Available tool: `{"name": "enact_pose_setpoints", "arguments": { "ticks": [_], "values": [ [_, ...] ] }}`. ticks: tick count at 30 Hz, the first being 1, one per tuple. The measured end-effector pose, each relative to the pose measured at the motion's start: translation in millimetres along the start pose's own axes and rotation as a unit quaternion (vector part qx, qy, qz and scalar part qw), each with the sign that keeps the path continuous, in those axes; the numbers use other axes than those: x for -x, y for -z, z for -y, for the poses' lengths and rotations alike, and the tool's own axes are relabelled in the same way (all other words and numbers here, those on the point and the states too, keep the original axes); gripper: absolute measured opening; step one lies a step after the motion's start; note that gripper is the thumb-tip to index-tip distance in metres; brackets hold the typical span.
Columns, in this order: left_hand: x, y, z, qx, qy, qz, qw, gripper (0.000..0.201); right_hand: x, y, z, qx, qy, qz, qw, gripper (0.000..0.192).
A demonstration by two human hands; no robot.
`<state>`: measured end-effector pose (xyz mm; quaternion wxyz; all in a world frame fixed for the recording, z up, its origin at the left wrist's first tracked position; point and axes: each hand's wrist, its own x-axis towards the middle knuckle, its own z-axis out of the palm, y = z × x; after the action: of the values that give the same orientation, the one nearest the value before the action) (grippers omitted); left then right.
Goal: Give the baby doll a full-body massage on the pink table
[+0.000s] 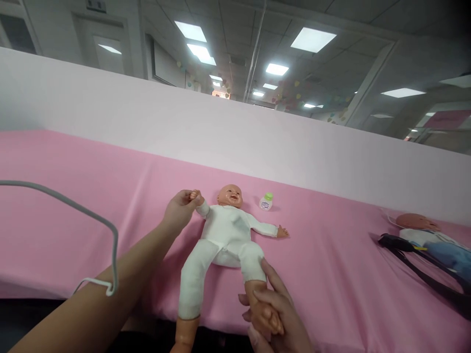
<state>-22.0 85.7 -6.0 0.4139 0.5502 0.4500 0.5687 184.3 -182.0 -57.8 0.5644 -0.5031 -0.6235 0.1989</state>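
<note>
A baby doll (226,228) with a white cloth body lies on its back on the pink-covered surface (316,274), its head toward the white wall. My left hand (181,211) is closed around the doll's raised hand on the left side of the picture. Around the doll's lower leg and foot on the right, my right hand (281,309) is wrapped, with the thumb over the foot. The doll's other arm rests stretched out to the right, and its other leg hangs toward the near edge. Beside the doll's head stands a small bottle (265,202) with a green cap.
A second doll (419,223) in blue and white lies at the far right, with a black strap (415,274) next to it. A grey cable (73,203) crosses the left side in front of my forearm. The low white wall (221,132) runs along the back, glass above it.
</note>
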Motion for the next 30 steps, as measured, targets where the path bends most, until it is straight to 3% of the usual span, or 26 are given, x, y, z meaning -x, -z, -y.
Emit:
{"name": "enact_pose_setpoints", "arguments": {
  "ticks": [3, 6, 12, 15, 19, 22, 26, 30],
  "values": [
    [9.1, -26.1, -4.6, -0.094, -0.078, 0.061, 0.991, 0.026, -27.3, 5.3, 5.6, -0.033, 0.026, 0.025, 0.999, 0.038],
    [19.3, -41.9, -7.8, -0.2, -0.124, 0.125, 0.964, 0.027, -52.2, 9.6, 7.2, -0.021, 0.017, 0.042, 0.999, 0.037],
    [28.6, -45.9, -9.5, -0.277, -0.236, 0.234, 0.902, 0.019, -86.5, -0.9, -4.2, -0.002, -0.017, 0.021, 1.0, 0.041],
    [29.4, -43.6, -7.8, -0.268, -0.254, 0.255, 0.894, 0.017, -96.7, -9.1, -11.5, 0.024, -0.021, 0.017, 0.999, 0.043],
    [30.5, -40.9, -3.7, -0.242, -0.235, 0.264, 0.904, 0.011, -101.5, -13.7, -13.8, 0.029, -0.026, 0.014, 0.999, 0.041],
    [26.4, -34.0, 1.2, -0.19, -0.177, 0.236, 0.936, 0.017, -93.7, -8.5, -9.6, 0.023, -0.022, 0.001, 0.999, 0.04],
    [9.7, -17.7, 11.0, -0.041, -0.077, 0.165, 0.982, 0.036, -64.9, 5.7, -2.4, 0.005, -0.021, 0.003, 1.0, 0.04],
    [-8.3, -5.3, 19.2, 0.067, -0.009, 0.104, 0.992, 0.044, -25.3, 12.2, -2.1, -0.024, 0.005, 0.019, 1.0, 0.044]
  ]
}}
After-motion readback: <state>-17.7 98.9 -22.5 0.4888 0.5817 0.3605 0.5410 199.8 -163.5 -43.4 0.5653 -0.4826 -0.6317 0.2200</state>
